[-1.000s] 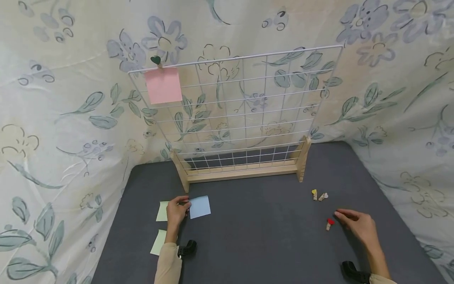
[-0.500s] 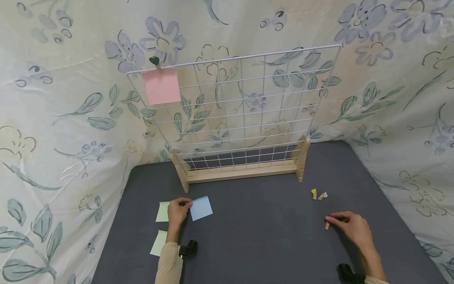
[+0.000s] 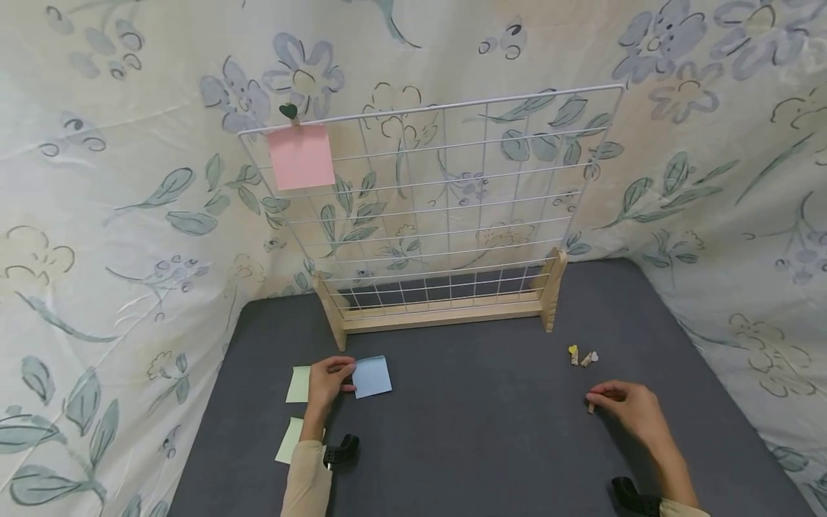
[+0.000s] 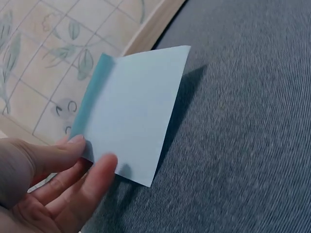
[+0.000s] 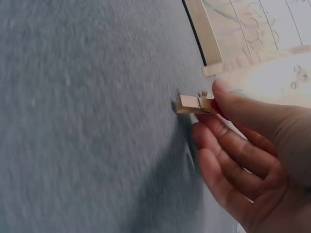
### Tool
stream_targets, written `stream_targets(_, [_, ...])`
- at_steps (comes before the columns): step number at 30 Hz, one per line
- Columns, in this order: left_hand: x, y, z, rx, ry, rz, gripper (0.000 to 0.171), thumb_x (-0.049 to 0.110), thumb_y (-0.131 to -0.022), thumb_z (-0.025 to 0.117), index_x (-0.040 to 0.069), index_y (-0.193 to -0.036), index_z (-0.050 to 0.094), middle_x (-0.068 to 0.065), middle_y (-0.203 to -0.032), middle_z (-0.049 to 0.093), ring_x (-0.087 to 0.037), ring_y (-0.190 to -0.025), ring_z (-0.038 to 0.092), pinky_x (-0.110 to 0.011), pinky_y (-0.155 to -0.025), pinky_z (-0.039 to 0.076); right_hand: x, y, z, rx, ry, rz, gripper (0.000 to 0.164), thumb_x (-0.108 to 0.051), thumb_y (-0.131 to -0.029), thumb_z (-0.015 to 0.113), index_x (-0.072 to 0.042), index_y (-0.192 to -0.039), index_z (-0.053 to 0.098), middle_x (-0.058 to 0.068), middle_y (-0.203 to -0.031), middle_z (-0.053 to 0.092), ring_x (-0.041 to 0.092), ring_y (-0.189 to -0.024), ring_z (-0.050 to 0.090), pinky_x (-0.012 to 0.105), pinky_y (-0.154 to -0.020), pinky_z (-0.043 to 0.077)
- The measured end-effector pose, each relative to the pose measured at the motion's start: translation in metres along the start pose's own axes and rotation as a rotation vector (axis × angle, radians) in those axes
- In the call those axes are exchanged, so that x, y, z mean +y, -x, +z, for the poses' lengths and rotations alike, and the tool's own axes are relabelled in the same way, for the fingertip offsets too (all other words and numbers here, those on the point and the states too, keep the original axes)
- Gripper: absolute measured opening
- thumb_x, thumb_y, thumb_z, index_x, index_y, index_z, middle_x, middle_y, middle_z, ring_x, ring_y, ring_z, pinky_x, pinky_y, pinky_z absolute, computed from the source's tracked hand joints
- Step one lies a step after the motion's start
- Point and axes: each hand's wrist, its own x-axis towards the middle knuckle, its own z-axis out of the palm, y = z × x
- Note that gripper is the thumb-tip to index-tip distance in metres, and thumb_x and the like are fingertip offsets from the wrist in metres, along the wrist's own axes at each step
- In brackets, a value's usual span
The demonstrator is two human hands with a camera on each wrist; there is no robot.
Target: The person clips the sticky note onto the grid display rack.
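My left hand [image 3: 326, 384] pinches a blue sticky note [image 3: 372, 377] by its left edge, thumb on the front. In the left wrist view the blue sheet [image 4: 131, 111] is tilted, casting a shadow on the dark surface. On the right, my right hand [image 3: 629, 409] pinches a small wooden clothespin [image 5: 192, 104] between thumb and fingers. Its red end is mostly covered by the thumb, and its bare wooden end points away from the hand. Two more clothespins lie just beyond: one with a yellow heart [image 3: 573, 355], one with a white heart [image 3: 589, 358].
A white wire grid [image 3: 446, 189] on a wooden stand [image 3: 442, 316] rises at the table's back. A pink note [image 3: 301, 159] hangs top left under a green-heart clothespin [image 3: 289, 113]. Two pale green notes [image 3: 298, 385] lie beside my left arm. Floral cloth surrounds the dark table [image 3: 478, 424].
My right hand has moved left to the red-heart clothespin and taken hold of it. The left hand and the blue note have shifted slightly to the right.
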Motion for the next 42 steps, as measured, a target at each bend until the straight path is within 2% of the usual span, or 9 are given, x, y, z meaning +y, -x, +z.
stream_targets(6, [0.004, 0.001, 0.007, -0.026, 0.067, -0.019, 0.014, -0.01, -0.089, 0.065, -0.014, -0.102, 0.067, -0.021, -0.09, 0.069, -0.018, -0.067, 0.067, -0.038, -0.057, 0.064, -0.015, -0.009, 0.012, 0.069, -0.044, -0.079, 0.018, -0.016, -0.082, 0.08, -0.004, -0.095, 0.075, 0.007, -0.085, 0.074, 0.018, -0.073, 0.069, 0.02, -0.055, 0.053])
stream_targets(13, [0.009, 0.001, 0.015, -0.013, 0.11, -0.027, 0.018, -0.007, -0.09, 0.066, -0.012, -0.106, 0.067, -0.021, -0.096, 0.07, -0.02, -0.066, 0.069, -0.035, -0.06, 0.064, -0.038, -0.019, 0.02, 0.096, -0.101, -0.163, 0.021, -0.014, -0.084, 0.079, -0.001, -0.1, 0.076, 0.01, -0.09, 0.075, 0.015, -0.075, 0.07, 0.019, -0.061, 0.054])
stream_targets(22, [0.018, -0.001, 0.022, 0.004, 0.163, 0.033, 0.018, -0.007, -0.089, 0.067, -0.015, -0.105, 0.067, -0.025, -0.098, 0.07, -0.017, -0.07, 0.071, -0.034, -0.063, 0.064, -0.067, -0.04, 0.026, 0.081, -0.125, -0.249, 0.021, -0.012, -0.085, 0.077, 0.0, -0.102, 0.075, 0.011, -0.091, 0.075, 0.024, -0.079, 0.072, 0.023, -0.061, 0.056])
stream_targets(31, [0.034, 0.001, 0.03, 0.016, 0.148, 0.053, 0.018, -0.004, -0.088, 0.069, -0.011, -0.104, 0.069, -0.023, -0.094, 0.071, -0.018, -0.067, 0.07, -0.034, -0.059, 0.064, -0.095, -0.057, 0.032, 0.058, -0.182, -0.338, 0.021, -0.009, -0.084, 0.077, 0.002, -0.101, 0.074, 0.012, -0.091, 0.075, 0.021, -0.078, 0.072, 0.022, -0.062, 0.057])
stream_targets(38, [0.045, -0.002, 0.036, 0.016, 0.158, 0.074, 0.018, -0.002, -0.088, 0.07, -0.011, -0.104, 0.069, -0.021, -0.093, 0.071, -0.017, -0.063, 0.068, -0.032, -0.058, 0.063, -0.115, -0.063, 0.033, 0.048, -0.178, -0.373, 0.02, -0.008, -0.084, 0.077, 0.0, -0.102, 0.075, 0.011, -0.091, 0.075, 0.023, -0.079, 0.071, 0.03, -0.064, 0.06])
stream_targets(42, [0.05, -0.004, 0.038, 0.014, 0.164, 0.093, 0.021, -0.002, -0.087, 0.071, -0.013, -0.105, 0.069, -0.023, -0.095, 0.071, -0.016, -0.063, 0.068, -0.032, -0.058, 0.063, -0.125, -0.067, 0.035, 0.049, -0.173, -0.394, 0.019, -0.008, -0.084, 0.077, -0.001, -0.102, 0.075, 0.01, -0.091, 0.074, 0.022, -0.078, 0.071, 0.031, -0.064, 0.06])
